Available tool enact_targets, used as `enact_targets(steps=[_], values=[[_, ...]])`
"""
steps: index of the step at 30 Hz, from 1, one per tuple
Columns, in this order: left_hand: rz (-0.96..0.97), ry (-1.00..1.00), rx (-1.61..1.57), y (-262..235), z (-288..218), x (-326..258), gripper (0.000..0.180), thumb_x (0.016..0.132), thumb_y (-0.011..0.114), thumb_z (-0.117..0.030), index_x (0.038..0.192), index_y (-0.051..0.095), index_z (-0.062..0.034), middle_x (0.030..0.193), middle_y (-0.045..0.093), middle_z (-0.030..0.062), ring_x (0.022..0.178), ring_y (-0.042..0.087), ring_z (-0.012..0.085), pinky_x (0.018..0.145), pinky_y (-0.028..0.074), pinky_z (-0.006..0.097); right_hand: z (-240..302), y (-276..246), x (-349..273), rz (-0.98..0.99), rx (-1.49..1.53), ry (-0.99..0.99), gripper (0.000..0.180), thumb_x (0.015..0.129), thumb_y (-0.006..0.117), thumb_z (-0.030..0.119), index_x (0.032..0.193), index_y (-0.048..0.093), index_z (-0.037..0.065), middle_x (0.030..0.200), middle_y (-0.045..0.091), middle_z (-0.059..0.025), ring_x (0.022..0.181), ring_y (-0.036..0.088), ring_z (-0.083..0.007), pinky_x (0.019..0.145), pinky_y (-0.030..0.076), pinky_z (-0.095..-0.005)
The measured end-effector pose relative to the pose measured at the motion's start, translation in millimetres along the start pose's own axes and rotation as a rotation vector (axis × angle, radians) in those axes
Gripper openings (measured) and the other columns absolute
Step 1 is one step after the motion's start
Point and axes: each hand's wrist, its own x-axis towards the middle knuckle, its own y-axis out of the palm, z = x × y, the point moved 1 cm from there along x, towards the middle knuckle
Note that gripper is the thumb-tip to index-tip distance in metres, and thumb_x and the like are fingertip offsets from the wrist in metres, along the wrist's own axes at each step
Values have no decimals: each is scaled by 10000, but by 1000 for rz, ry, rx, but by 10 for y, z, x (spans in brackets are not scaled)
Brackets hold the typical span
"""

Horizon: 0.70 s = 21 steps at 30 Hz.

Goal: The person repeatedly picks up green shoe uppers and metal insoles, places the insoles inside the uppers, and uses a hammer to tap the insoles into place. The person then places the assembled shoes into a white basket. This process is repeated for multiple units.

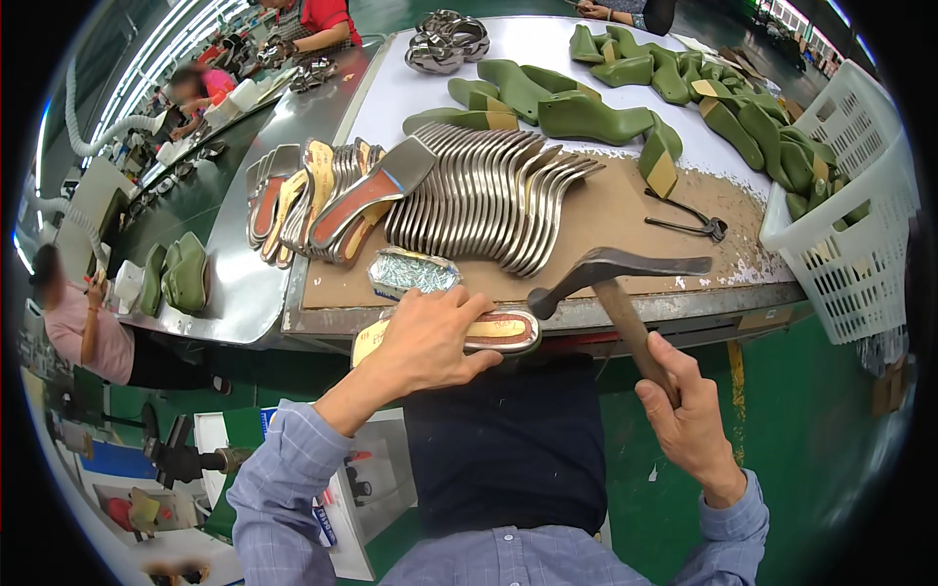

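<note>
A shoe factory: green shoe lasts (596,115) and stacked metal insole plates (489,190) crowd the long workbench (625,210)

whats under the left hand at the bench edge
The left hand presses on a shoe insole with a metal rim and tan and reddish surface; its toe end pokes out right, a tan end left. The middle is covered by the palm, and whatever supports it underneath is hidden.

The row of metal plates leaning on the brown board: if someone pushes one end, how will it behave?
The metal plates look thin, stiff and shiny, so probably slippery. They lean on each other, so a push would likely topple several.
</note>
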Motion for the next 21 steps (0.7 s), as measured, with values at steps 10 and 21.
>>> enact_targets(steps=[10, 21], values=[[15, -6, 37, 21, -18, -9, 592, 807, 741, -536, 1147, 590, -75, 985, 621, 128, 894, 645, 318, 796, 463, 439, 145, -187, -35, -273, 225, -320, 470, 978, 632, 90, 1407, 480, -26, 1149, 692, -216, 1100, 673, -317, 958, 519, -368], [27, -35, 5, 23, -55, -3, 611, 808, 739, -527, 1136, 558, -44, 991, 621, 153, 915, 641, 349, 813, 462, 450, 189, -132, 143, -316, -441, -441, 456, 920, 674, 61, 1357, 550, 22, 1127, 702, -203, 961, 696, -371, 860, 554, -397]])
